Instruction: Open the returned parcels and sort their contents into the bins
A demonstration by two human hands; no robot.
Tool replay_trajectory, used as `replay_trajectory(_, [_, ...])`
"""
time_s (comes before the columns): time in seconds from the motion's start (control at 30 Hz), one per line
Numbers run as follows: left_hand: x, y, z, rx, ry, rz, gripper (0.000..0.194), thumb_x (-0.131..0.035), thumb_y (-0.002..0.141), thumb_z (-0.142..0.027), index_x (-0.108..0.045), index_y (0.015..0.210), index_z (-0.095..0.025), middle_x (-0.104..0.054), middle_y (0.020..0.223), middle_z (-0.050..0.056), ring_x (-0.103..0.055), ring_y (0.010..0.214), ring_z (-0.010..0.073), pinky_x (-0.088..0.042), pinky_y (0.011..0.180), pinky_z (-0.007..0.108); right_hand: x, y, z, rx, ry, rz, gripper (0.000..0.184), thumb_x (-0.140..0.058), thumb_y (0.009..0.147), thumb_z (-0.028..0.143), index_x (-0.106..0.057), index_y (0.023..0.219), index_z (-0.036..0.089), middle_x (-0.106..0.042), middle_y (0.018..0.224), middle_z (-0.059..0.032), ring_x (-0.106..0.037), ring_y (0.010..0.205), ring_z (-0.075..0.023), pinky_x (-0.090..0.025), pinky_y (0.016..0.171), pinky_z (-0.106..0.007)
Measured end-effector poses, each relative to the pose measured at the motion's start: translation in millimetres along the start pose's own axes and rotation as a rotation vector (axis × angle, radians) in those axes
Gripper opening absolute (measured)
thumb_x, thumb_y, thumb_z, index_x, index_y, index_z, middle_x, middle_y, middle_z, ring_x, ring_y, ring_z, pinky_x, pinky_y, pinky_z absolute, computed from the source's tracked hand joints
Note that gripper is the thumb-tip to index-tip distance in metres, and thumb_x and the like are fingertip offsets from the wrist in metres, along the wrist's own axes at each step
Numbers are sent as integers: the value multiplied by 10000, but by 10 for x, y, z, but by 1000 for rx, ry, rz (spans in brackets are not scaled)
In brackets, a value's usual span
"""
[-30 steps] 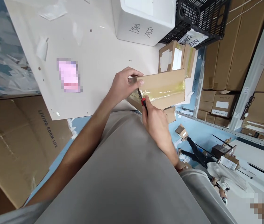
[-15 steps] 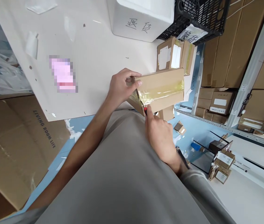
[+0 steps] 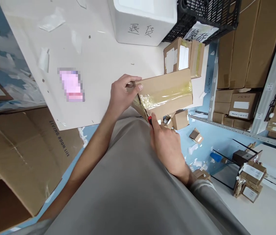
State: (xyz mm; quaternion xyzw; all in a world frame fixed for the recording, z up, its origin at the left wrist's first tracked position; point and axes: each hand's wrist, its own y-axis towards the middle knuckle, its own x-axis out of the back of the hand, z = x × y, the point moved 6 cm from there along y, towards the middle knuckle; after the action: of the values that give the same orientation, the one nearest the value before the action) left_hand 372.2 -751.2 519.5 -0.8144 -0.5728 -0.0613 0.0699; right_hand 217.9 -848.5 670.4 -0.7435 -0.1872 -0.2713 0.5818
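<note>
A cardboard box [image 3: 168,85] with shiny yellowish tape along its upper face lies tilted near the table's front edge. My left hand [image 3: 124,93] grips its left end, thumb on the top face and fingers at the far corner. In my right hand [image 3: 166,143] is a box cutter [image 3: 150,120] with a red part showing. Its thin blade lies along the seam at the box's left end, where the tape is. My index finger stretches along the tool; most of the handle is hidden in my palm.
On the white table [image 3: 96,65] stand a white foam box [image 3: 140,29], a black crate [image 3: 208,16] and labelled cartons [image 3: 177,57] at the back right. A blurred pink item [image 3: 71,85] lies left. A large carton [image 3: 37,147] is below left; shelving [image 3: 262,98] stands right.
The box cutter has drawn back slightly toward my body, its blade showing more along the seam. My left hand still holds the box end. The view has shifted a little.
</note>
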Motion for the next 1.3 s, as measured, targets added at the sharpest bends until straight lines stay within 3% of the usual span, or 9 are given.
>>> replay_trajectory(0.27, [11, -17, 49, -4, 5, -25, 322, -775, 1042, -513, -812, 1229, -253, -824, 1280, 68, -771, 1191, 247, -667, 1055, 410, 153, 383, 81, 56, 26, -87, 675, -395, 1219, 232, -239, 1872, 170, -864, 1176, -182, -854, 1040, -280, -637, 935, -365])
replay_trajectory(0.63, [13, -2, 38, 10, -1, -45, 344, -800, 1033, -543, -817, 1225, -258, -828, 1247, 64, -777, 1159, 238, -675, 1039, 410, 147, 375, 49, 91, 8, -82, 689, -399, 1210, 228, -233, 1876, 174, -868, 1170, -183, -860, 1036, -294, -648, 949, -399])
replay_trajectory(0.77, [14, -15, 27, 16, -6, -49, 367, -808, 1026, -570, -821, 1216, -257, -830, 1267, 67, -774, 1169, 238, -673, 1048, 406, 207, 444, 114, 107, -19, -81, 644, -396, 1202, 196, -320, 1838, 129, -869, 1146, -194, -868, 1039, -292, -656, 888, -355])
replay_trajectory(0.9, [10, -45, 16, 18, -8, -68, 401, -803, 1025, -613, -828, 1212, -259, -840, 1265, 66, -779, 1157, 235, -669, 1069, 414, 79, 339, 109, 119, -82, -34, 623, -468, 1145, 119, -436, 1767, 91, -864, 1051, -207, -880, 991, -304, -645, 848, -338])
replay_trajectory(1.0, [-3, -77, 10, 19, -18, -64, 424, -797, 1027, -633, -829, 1223, -258, -844, 1263, 73, -789, 1151, 234, -669, 1074, 415, -67, 195, 56, 137, -92, 21, 642, -485, 1130, 120, -433, 1770, 94, -865, 1025, -200, -877, 965, -299, -639, 865, -352])
replay_trajectory(1.13, [5, -104, 12, 44, -1, -75, 447, -766, 1044, -653, -822, 1266, -269, -842, 1318, 81, -794, 1205, 237, -657, 1123, 424, -11, 76, -227, 116, 22, -10, 612, -437, 1195, 250, -425, 1805, 205, -875, 1010, -142, -856, 893, -290, -614, 810, -343])
replay_trajectory(1.2, [8, -113, 4, 53, 20, -92, 467, -740, 1057, -666, -808, 1308, -278, -833, 1364, 88, -791, 1258, 248, -649, 1155, 437, 142, 154, -591, 22, 111, -171, 586, -379, 1222, 331, -457, 1792, 220, -874, 1025, -140, -836, 854, -297, -600, 799, -356])
replay_trajectory(1.3, [-23, -146, -23, 64, 73, -125, 496, -679, 1094, -678, -769, 1400, -298, -807, 1441, 94, -769, 1351, 264, -634, 1200, 466, 297, 435, -1418, -311, 214, -543, 647, -234, 1226, 363, -422, 1793, 116, -865, 1072, -206, -826, 873, -338, -595, 817, -405])
